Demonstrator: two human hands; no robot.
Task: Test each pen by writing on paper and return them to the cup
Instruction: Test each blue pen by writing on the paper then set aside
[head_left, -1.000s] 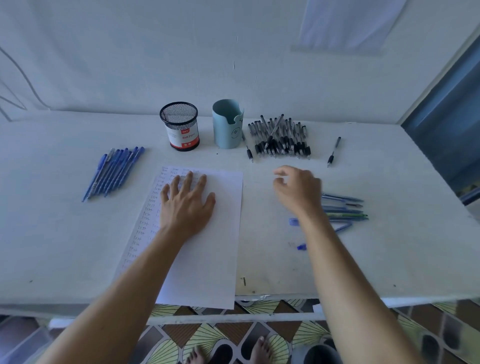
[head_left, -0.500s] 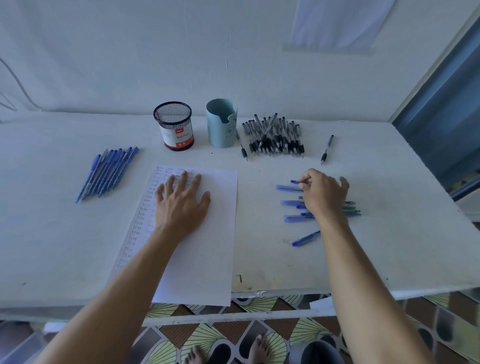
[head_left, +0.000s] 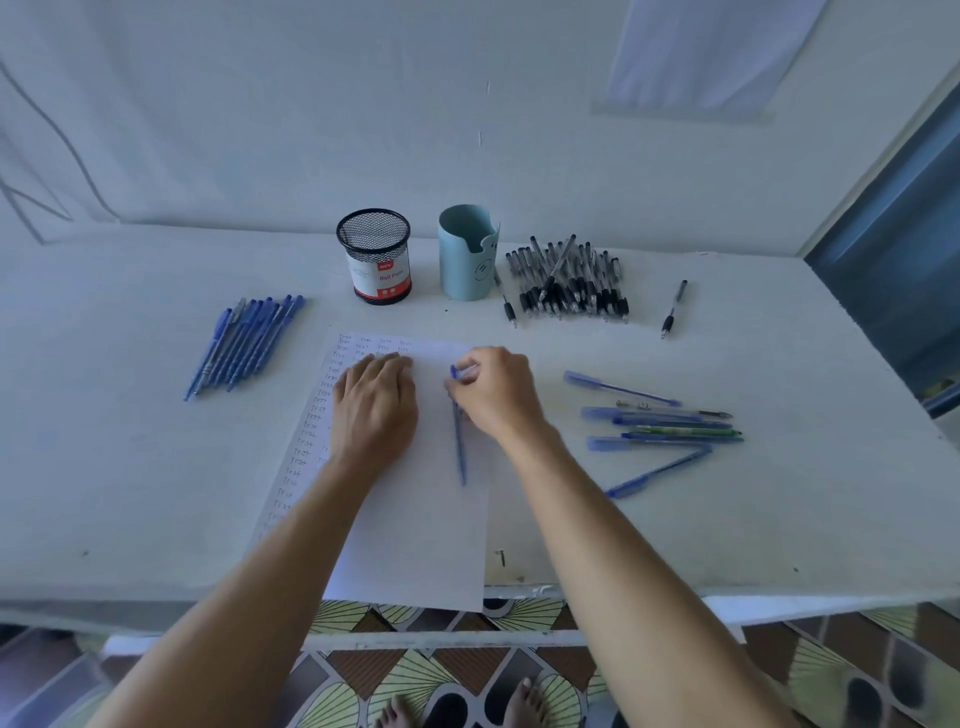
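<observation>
Head view. Paper (head_left: 415, 545) on the worktop (head_left: 130, 467) bore columns of "test" down its left edge and along the top; the rest was blank. Mesh cup (head_left: 374, 260) and teal cup (head_left: 465, 254) showed no pens. Judged: testing under way, none returned. Left hand (head_left: 376, 405) pressed flat on the paper, fingers together. Right hand (head_left: 493, 395) pinched a slim blue pen (head_left: 459, 447) over the sheet, its barrel pointing toward the person.

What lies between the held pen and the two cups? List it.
Nothing visible. Right hand grips the blue pen over the paper; only bare paper and table separate it from the mesh cup and blue cup.
</observation>
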